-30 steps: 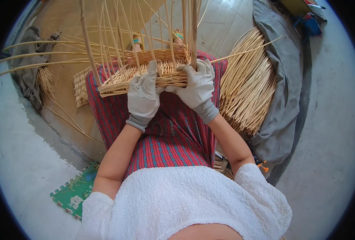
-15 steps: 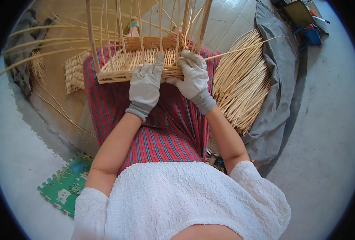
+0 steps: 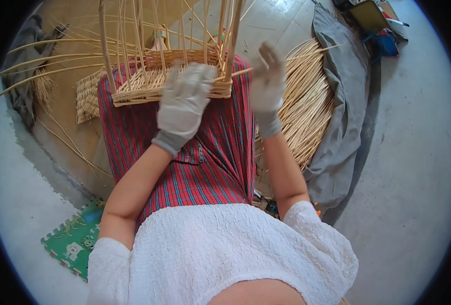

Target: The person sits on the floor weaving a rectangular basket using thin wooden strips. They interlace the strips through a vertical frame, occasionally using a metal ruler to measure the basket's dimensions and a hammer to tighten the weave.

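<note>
The basket (image 3: 141, 94) sits on the lap (image 3: 134, 132); left hand (image 3: 184, 104) at its near side, right hand (image 3: 267, 86) and rod bundle (image 3: 312, 104) rightward, woven panel (image 3: 87, 96) left.

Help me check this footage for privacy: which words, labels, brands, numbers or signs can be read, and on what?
None can be read.
Green foam mat: pale printed shapes, no legible lettering.
Blue item at upper right: too small to tell.
Woven basket: no lettering seen.
Gloved left hand and gloved right hand: blurred, no lettering seen.
</note>
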A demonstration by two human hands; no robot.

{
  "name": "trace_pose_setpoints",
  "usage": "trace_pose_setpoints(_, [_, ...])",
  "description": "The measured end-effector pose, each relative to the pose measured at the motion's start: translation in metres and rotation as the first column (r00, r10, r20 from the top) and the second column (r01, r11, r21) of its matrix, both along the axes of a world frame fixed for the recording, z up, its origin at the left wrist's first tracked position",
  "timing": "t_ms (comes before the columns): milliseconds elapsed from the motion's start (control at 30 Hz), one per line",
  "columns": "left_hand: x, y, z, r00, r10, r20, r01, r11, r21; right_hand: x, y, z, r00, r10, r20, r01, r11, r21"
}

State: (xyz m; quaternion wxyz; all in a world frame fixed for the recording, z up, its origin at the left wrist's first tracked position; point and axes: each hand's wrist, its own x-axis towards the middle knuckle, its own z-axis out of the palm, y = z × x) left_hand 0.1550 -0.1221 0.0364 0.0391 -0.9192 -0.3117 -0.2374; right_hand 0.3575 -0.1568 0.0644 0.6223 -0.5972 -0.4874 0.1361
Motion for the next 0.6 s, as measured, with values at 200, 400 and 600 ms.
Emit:
trace_pose_setpoints(200, [0.059,-0.006,-0.013,0.979,-0.042,-0.198,-0.011,0.966,-0.259,0.019,0.08,-0.042,0.701,0.106,-0.705,-0.278,0.951,-0.134])
trace_pose_setpoints(400, [0.05,0.0,-0.026,0.987,-0.153,-0.039,0.139,0.959,-0.248,-0.001,0.105,-0.059,0.699,0.007,-0.715,-0.168,0.973,-0.155])
trace_pose_setpoints(600, [0.051,0.004,-0.026,0.987,-0.159,-0.007,0.153,0.96,-0.235,0.006,0.093,-0.036,0.459,0.095,-0.883,-0.394,0.913,-0.106])
